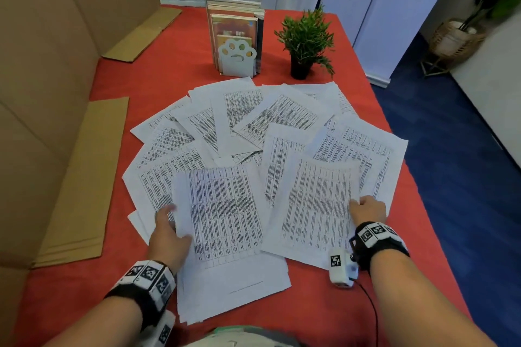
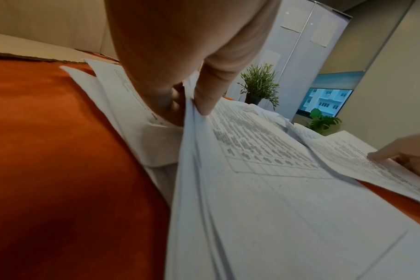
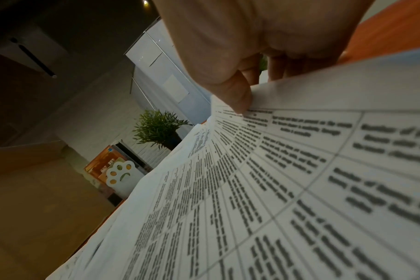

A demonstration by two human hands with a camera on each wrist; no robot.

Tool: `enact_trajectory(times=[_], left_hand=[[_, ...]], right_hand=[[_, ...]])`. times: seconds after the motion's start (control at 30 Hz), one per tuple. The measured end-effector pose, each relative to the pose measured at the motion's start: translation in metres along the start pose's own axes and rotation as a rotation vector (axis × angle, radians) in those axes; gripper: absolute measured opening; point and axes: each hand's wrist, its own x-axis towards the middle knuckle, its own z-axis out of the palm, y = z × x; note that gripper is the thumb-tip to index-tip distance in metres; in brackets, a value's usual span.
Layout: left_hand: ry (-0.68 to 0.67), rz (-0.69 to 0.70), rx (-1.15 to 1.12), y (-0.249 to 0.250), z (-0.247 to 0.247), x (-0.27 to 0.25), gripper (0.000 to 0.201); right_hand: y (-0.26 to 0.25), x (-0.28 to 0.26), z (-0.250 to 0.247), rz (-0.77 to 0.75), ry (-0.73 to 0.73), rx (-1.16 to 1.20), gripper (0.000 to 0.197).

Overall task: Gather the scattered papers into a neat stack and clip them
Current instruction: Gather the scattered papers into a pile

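A: Your left hand (image 1: 168, 236) pinches a wad of sheets (image 2: 252, 189) at its left edge, thumb on top, fingers (image 2: 173, 102) curled under, per the left wrist view. Your right hand (image 1: 368, 210) pinches one sheet (image 1: 315, 205) at its right edge, thumb (image 3: 237, 96) on the print, fingers behind.

B: Orientation?

A: The wad sits lower centre of the head view, long axis running from the bottom edge up toward the top, tilted slightly left. Its left edge is lifted off the tablecloth (image 1: 324, 304). The right sheet is lower right of centre, long axis also bottom-to-top, leaning a little right, overlapping the wad's right side.

B: Appearance?

A: White pages with dense black tables, text blurred. The wad's bottom third is mostly blank grid. Edges in the wad aren't flush; several layers show at its lower left.

B: The rest?

A: The loose papers (image 1: 267, 121) fan across mid-frame, overlapping, pointing every which way, all on the red cloth. Behind them, upper centre: book rack (image 1: 235, 36) with a white paw-shaped end plate, upright. Just right of it, a small potted plant (image 1: 306, 42). Cardboard sheets (image 1: 84, 177) lie flat along the left, beside a cardboard wall. A tagged white device (image 1: 342, 266) sits at your right wrist, over the right sheet's lower corner. I can't spot a clip in any view.
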Motion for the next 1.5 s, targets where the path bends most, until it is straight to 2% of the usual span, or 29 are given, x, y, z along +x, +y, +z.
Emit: enact_trajectory(times=[0.07,0.1,0.13,0.27,0.33,0.37,0.4,0.47,0.53,0.6,0.73,0.9,1.0,1.07,1.13,1.23,1.27,1.3,1.4,1.43,1.5], left_hand=[[0.045,-0.011,-0.082,0.006,-0.001,0.001,0.087],[0.074,-0.022,-0.093,0.007,-0.003,0.003,0.087],[0.099,-0.027,-0.08,0.008,-0.006,0.005,0.081],[0.122,-0.045,0.054,0.003,-0.015,0.018,0.022],[0.128,-0.027,0.076,0.002,-0.016,0.022,0.01],[0.15,-0.019,0.076,0.001,-0.016,0.026,0.01],[0.179,-0.011,0.059,0.0,-0.016,0.029,0.012],[0.223,-0.053,-0.009,-0.004,-0.016,0.038,0.022],[0.248,-0.095,-0.03,-0.011,-0.017,0.047,0.039],[0.265,-0.137,-0.026,-0.02,-0.019,0.057,0.047],[0.292,-0.187,0.092,-0.014,-0.02,0.064,0.04],[0.261,-0.144,0.357,0.0,-0.018,0.061,0.048],[0.293,-0.125,0.316,0.005,-0.014,0.053,0.041],[0.321,-0.087,0.223,0.004,-0.011,0.053,0.033],[0.313,-0.031,0.2,0.005,-0.011,0.052,0.026],[0.274,-0.024,0.138,0.009,-0.013,0.047,0.026],[0.269,-0.047,0.079,0.011,-0.014,0.043,0.03],[0.259,-0.082,0.014,0.012,-0.014,0.041,0.038],[0.189,-0.128,-0.061,0.006,-0.014,0.04,0.066],[0.161,-0.135,-0.025,0.001,-0.013,0.041,0.063],[0.111,-0.119,0.126,-0.005,-0.01,0.04,0.041]], right_hand=[[-0.003,0.003,0.005,0.017,0.023,-0.006,0.02],[-0.005,0.004,0.006,0.03,0.029,-0.022,0.015],[-0.004,0.006,0.01,0.049,0.027,-0.031,0.013],[0.001,0.019,0.024,0.024,0.037,-0.057,0.042],[-0.007,0.017,0.021,0.041,0.012,-0.097,0.029],[-0.011,0.014,0.018,0.067,-0.016,-0.13,0.013],[-0.01,0.017,0.018,0.095,-0.026,-0.153,0.013],[-0.011,0.021,0.019,0.153,-0.052,-0.195,0.032],[-0.012,0.026,0.018,0.153,-0.079,-0.184,0.034],[-0.014,0.029,0.021,0.115,-0.072,-0.136,0.032],[-0.025,0.025,0.017,0.115,-0.059,-0.152,0.028],[-0.036,0.021,0.02,0.045,-0.096,-0.039,0.017],[-0.041,0.019,0.025,-0.018,-0.148,0.037,0.006],[-0.044,0.016,0.026,-0.058,-0.136,0.103,0.004],[-0.048,0.011,0.026,-0.098,-0.081,0.217,0.016],[-0.051,0.005,0.024,-0.055,-0.05,0.377,0.061],[-0.05,0.006,0.025,-0.019,-0.061,0.39,0.068],[-0.048,0.01,0.028,0.001,-0.071,0.35,0.065],[-0.041,0.015,0.036,-0.034,-0.13,0.146,0.017],[-0.041,0.014,0.039,-0.056,-0.14,0.13,0.017],[-0.045,0.009,0.043,-0.103,-0.137,0.124,0.025]])
